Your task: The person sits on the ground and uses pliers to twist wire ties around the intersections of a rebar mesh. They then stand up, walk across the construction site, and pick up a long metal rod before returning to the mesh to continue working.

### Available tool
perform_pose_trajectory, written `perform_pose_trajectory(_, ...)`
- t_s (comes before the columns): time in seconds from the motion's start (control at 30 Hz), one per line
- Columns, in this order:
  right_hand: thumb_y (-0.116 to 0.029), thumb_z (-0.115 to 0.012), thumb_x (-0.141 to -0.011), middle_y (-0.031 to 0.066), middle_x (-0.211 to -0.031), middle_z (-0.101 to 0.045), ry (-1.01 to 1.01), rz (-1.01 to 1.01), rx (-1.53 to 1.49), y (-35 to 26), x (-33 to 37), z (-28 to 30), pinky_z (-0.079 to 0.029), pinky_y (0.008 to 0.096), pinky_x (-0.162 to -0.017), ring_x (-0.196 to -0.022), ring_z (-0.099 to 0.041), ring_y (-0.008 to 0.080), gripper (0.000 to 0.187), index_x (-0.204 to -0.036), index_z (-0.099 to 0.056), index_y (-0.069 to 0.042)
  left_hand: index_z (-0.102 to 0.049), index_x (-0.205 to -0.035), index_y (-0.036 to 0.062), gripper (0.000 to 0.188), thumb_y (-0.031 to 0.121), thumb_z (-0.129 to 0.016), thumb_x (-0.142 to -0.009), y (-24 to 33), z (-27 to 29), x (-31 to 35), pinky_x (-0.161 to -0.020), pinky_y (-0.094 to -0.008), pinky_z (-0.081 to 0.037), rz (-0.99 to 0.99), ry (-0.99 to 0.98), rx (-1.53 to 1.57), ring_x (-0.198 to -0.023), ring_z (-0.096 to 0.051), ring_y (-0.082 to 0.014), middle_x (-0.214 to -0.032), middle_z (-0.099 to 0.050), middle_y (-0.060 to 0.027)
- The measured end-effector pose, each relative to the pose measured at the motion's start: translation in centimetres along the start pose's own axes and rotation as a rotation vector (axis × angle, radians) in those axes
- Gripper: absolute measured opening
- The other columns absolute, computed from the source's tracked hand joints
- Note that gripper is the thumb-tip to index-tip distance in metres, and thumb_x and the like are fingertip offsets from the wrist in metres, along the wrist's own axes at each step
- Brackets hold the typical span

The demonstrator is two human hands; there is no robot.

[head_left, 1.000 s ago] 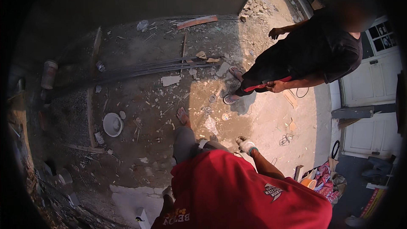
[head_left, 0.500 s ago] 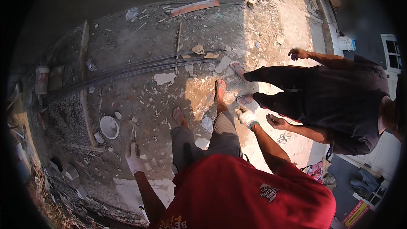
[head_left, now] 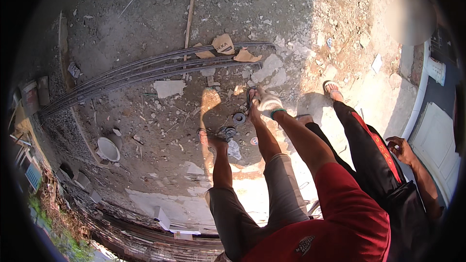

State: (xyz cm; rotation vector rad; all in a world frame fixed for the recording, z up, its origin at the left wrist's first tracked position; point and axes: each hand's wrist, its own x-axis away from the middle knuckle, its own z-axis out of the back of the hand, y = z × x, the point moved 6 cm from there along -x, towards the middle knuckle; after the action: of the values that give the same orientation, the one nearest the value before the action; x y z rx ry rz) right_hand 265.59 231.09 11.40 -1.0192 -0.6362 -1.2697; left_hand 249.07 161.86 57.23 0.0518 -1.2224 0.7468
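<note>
My right hand (head_left: 268, 102), in a white knitted glove with a green cuff, reaches forward over my right foot. Motion smears its fingers, so what they do and whether they hold anything cannot be made out. My left hand is out of the picture. Nearest ahead of the glove lies a flat broken concrete slab (head_left: 267, 68). Long dark metal bars (head_left: 160, 68) run leftward along the ground, with torn brown cardboard (head_left: 223, 44) lying on their right ends. A small dark ring-shaped coil (head_left: 239, 118) sits between my feet, near crumpled clear plastic (head_left: 234, 150).
A co-worker stands close at right in black trousers with a red stripe; their bare hand (head_left: 402, 150) hangs beside the leg. A pale round bucket (head_left: 108, 149) lies tipped at left. A wooden strip (head_left: 190, 19) crosses under the bars. Rubble (head_left: 340, 24) covers the far-right ground.
The view has shifted downward and nearer the bars. My right hand has moved forward over my foot, and my left hand has left the picture. The co-worker has moved farther right.
</note>
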Motion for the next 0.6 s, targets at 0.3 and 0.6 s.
perform_pose_trajectory(0.3, -0.046, -0.068, -0.088, 0.016, -0.143, -0.061, 0.059, -0.144, 0.448, 3.0, -25.0, -0.8, -0.051, 0.0464, -0.104, -0.127, -0.063, 0.0321, 0.068, -0.146, -0.053, -0.012, -0.038, -0.153, -0.008, 0.047, 0.013, -0.04, -0.11, 9.4, -4.9, 3.6, -0.119, -0.0402, -0.04, 0.122, 0.118, 0.228, -0.143, -0.046, -0.0301, -0.155, -0.046, -0.0208)
perform_pose_trajectory(0.6, -0.035, -0.071, -0.091, 0.012, -0.123, -0.071, -0.035, 0.104, 0.372, 1.7, -14.9, -1.4, -0.052, 0.0447, -0.101, -0.118, -0.065, 0.0324, 0.043, -0.125, -0.066, -0.01, -0.055, -0.137, -0.0062, 0.04, 0.015, -0.055, -0.103, 13.4, -8.4, 2.0, -0.095, -0.0328, -0.051, -0.077, 0.108, 0.031, -0.112, -0.061, -0.0211, -0.127, -0.061, -0.0133)
